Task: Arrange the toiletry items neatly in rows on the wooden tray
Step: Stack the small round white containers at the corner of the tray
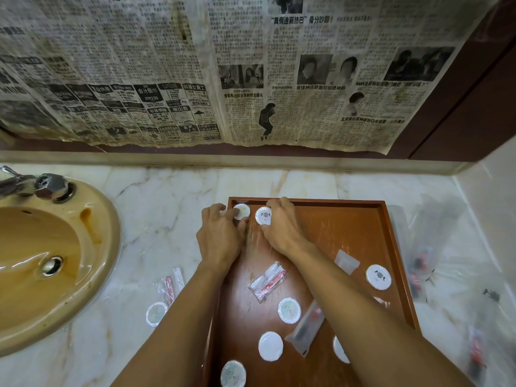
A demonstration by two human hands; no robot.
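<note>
A wooden tray [349,227] lies on the marble counter. In its far left corner my left hand [220,236] grips a round white soap [241,211], and right beside it my right hand [282,227] grips a second round soap [263,215]. Several more round soaps lie loose on the tray, among them one at the right [378,277], one in the middle [289,310] and one nearer me [270,346]. A wrapped toothbrush kit [267,280], a small sachet [347,261] and a grey pouch [305,331] also lie on the tray.
A tan sink [55,263] with a chrome tap [42,185] fills the left. On the counter left of the tray lie a round soap [156,314] and a wrapped kit [170,286]. Clear packets [424,263] lie right of the tray. Newspaper covers the wall behind.
</note>
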